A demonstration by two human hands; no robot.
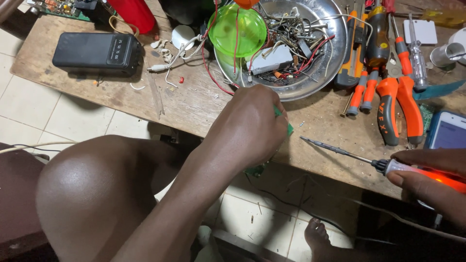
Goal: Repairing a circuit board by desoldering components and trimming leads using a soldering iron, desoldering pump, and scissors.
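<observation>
My left hand (pixel 252 128) is closed around a small green circuit board (pixel 290 129) at the near edge of the wooden workbench (pixel 194 102); only slivers of the board show past my fingers and below my palm. My right hand (pixel 429 182) grips a soldering iron (pixel 388 166) with a glowing orange handle. Its thin metal tip points left and ends a short way right of the board, apart from it.
A steel bowl (pixel 320 77) of wires and scrap parts holds a green plastic lid (pixel 238 29). Orange-handled pliers (pixel 398 106) and screwdrivers lie at the right, beside a phone (pixel 446 130). A black power bank (pixel 97 51) sits at the left. My bare knee (pixel 92 189) is below.
</observation>
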